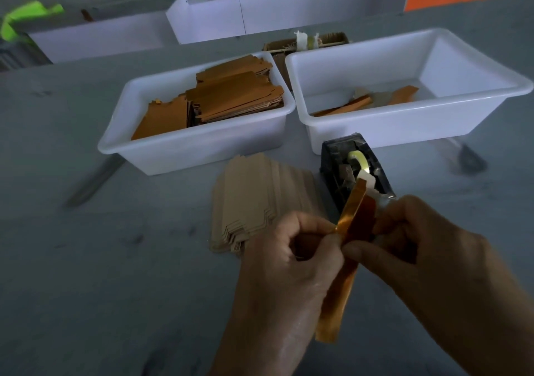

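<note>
The left hand is pinching the orange card strip with its thumb and bent fingers. The right hand is pinching it too, from the other side. Both hands are holding the strip up above the counter, at about 6 o'clock in the view.

I think the hands are folding the strip along its long line, maybe getting it ready for tape. To do it well, the left hand should be squeezing the fold tight while the right hand is lining up the edges, so nothing is going crooked. The black tape dispenser is sitting close, at 1 o'clock from the hands, so the reach is short.

The strip is looking long and thin. It is shiny orange and bent in two. Its top is pointing to 12 o'clock and its bottom is hanging between the wrists.
</note>
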Demonstrator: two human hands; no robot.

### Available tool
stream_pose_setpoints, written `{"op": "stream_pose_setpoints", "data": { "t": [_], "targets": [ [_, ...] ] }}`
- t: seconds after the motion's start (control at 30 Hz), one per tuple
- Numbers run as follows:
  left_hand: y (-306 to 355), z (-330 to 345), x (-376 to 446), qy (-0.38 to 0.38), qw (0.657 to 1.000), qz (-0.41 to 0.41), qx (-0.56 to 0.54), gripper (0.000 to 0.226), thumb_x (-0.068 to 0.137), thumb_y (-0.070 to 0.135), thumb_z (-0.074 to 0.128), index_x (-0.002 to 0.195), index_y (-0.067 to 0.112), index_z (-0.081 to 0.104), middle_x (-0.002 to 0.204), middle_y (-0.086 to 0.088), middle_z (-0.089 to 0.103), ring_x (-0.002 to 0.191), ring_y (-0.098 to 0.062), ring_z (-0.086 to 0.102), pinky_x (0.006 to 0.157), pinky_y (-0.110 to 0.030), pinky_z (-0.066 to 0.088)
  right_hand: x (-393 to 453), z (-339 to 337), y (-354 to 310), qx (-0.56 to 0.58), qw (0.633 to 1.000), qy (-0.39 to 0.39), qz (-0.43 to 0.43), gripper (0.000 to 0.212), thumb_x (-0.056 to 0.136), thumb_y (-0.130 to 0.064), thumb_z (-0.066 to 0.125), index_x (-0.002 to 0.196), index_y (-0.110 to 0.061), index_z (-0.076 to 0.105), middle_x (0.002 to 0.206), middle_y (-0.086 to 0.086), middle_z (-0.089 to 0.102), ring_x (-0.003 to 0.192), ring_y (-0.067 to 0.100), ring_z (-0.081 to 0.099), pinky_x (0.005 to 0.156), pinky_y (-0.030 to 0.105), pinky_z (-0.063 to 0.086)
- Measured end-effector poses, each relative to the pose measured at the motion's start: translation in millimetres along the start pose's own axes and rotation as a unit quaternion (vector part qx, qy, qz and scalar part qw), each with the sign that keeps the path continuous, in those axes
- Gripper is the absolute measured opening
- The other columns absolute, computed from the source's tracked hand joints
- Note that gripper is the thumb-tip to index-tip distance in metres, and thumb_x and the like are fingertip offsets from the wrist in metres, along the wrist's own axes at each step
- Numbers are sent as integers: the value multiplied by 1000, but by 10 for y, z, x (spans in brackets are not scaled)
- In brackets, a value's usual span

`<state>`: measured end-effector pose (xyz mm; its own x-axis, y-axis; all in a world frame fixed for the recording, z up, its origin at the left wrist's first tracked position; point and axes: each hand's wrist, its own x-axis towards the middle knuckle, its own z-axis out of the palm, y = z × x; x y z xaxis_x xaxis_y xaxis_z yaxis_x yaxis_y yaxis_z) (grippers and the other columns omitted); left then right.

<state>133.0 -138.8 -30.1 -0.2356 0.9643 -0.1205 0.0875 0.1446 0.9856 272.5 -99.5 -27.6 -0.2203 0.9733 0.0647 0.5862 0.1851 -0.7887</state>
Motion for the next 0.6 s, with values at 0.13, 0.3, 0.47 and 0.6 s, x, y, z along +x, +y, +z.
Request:
{"op": "stream_pose_setpoints", "data": {
  "t": [0.13,0.3,0.47,0.6],
  "targets": [
    [28,-21,5,-5,1000,28,11,10,72,36,65,81,33,68,59,8,63,52,0,57,49,-14,43,2,20,43,205,972,-90,68,44,42,-52,68,76,-25,69,75,-9,72,67,6,67,56,22,51],
    [22,-33,-4,5,997,59,56,18,79,43,67,76,26,67,64,7,67,58,-2,62,52,-15,46,33,26,69,320,932,-138,103,25,47,-26,70,71,-23,72,66,11,70,56,17,67,48,21,52],
    [53,-180,-32,3,996,47,69,39,81,59,55,119,52,52,88,6,72,82,-3,69,70,-17,54,91,-35,84,356,907,-196,112,67,23,-54,90,74,-15,73,72,17,71,62,25,70,53,23,54],
    [26,-367,76,64,987,64,129,53,83,63,51,133,50,39,97,18,73,87,6,67,80,-17,53,378,-205,-23,373,914,-137,81,46,38,-45,89,74,-21,76,72,7,73,60,17,70,51,19,53]
  ]
}}
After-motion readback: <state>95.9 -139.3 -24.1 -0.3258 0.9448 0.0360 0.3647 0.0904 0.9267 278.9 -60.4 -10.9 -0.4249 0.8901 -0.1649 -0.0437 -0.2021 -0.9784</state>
